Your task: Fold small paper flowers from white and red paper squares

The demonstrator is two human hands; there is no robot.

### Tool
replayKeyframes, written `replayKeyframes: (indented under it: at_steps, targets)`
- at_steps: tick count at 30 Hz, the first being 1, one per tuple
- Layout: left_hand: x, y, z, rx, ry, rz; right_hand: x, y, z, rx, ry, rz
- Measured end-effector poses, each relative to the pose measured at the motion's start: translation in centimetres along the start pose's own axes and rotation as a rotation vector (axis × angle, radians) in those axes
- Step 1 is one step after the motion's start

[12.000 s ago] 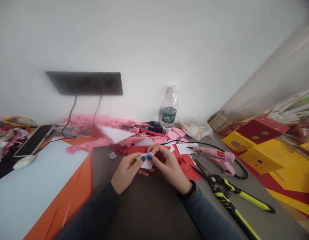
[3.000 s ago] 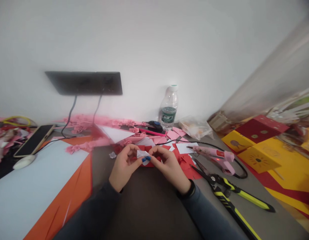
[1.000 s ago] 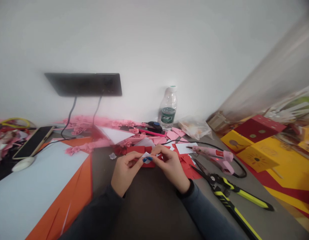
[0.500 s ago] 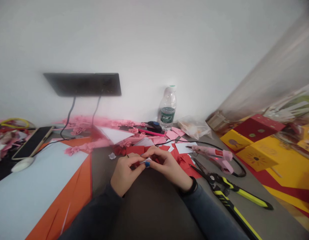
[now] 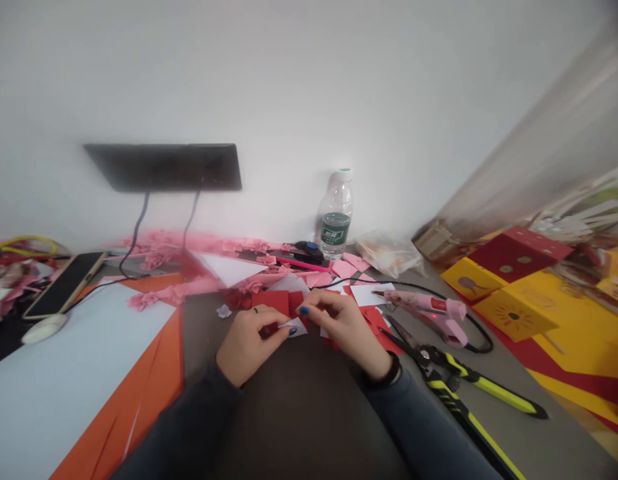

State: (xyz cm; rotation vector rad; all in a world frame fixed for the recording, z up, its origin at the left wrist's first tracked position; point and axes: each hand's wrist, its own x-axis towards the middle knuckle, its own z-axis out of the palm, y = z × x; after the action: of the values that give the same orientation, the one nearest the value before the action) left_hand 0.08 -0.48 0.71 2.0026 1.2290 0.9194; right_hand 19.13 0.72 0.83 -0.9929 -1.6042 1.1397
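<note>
Head: right hand [image 5: 345, 327] now off paper [image 5: 299, 327]

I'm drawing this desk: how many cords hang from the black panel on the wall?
2. One cord hangs near the middle of the panel; the other cord hangs closer to its right end, its lower part lost among pink paper flowers. Others may be hidden.
</note>
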Motion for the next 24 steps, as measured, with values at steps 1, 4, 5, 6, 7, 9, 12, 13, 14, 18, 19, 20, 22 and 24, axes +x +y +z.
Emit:
replayKeyframes:
  at_steps: [1,4,5,6,7,9,12,13,14,18,19,20,22,24]
  targets:
    - [0.0,0.0,0.0,-0.002,-0.008,-0.031,0.0,0.0,-0.1,0.010,0.037,0.003]
    - [-0.1,0.2,0.1,-0.020,-0.044,-0.100,-0.1,-0.2,-0.2,-0.041,0.071,-0.009]
    - [-0.1,0.2,0.1,-0.029,-0.060,-0.113,-0.1,-0.2,-0.1,-0.084,0.041,-0.017]
    - [-0.2,0.2,0.1,-0.040,-0.075,-0.124,-0.2,-0.3,0.0,-0.133,-0.006,-0.029]
    - [-0.2,0.3,0.0,-0.054,-0.093,-0.135,-0.3,-0.3,0.2,-0.181,-0.059,-0.050]
    - [-0.1,0.3,-0.1,-0.103,-0.144,-0.156,-0.4,-0.4,0.5,-0.262,-0.167,-0.113]
    - [0.0,0.3,-0.5,-0.250,-0.257,-0.203,-0.6,-0.5,0.6,-0.265,-0.313,-0.159]
    - [0.0,0.3,-0.6,-0.311,-0.306,-0.222,-0.6,-0.6,0.5,-0.230,-0.362,-0.147]
    - [0.0,0.3,-0.7,-0.370,-0.355,-0.240,-0.6,-0.7,0.3,-0.189,-0.411,-0.126]
    - [0.0,0.2,-0.8,-0.530,-0.482,-0.294,-0.5,-0.8,-0.3,-0.051,-0.505,-0.063]
    - [0.0,0.2,-0.8,-0.541,-0.489,-0.305,-0.5,-0.8,-0.4,-0.023,-0.476,-0.060]
    - [0.0,0.2,-0.7,-0.540,-0.488,-0.316,-0.4,-0.8,-0.5,0.002,-0.425,-0.058]
    - [0.0,0.3,-0.5,-0.520,-0.464,-0.335,-0.3,-0.7,-0.7,0.028,-0.278,-0.061]
    - [0.1,0.4,-0.4,-0.507,-0.396,-0.339,-0.3,-0.7,-0.8,0.016,-0.125,-0.093]
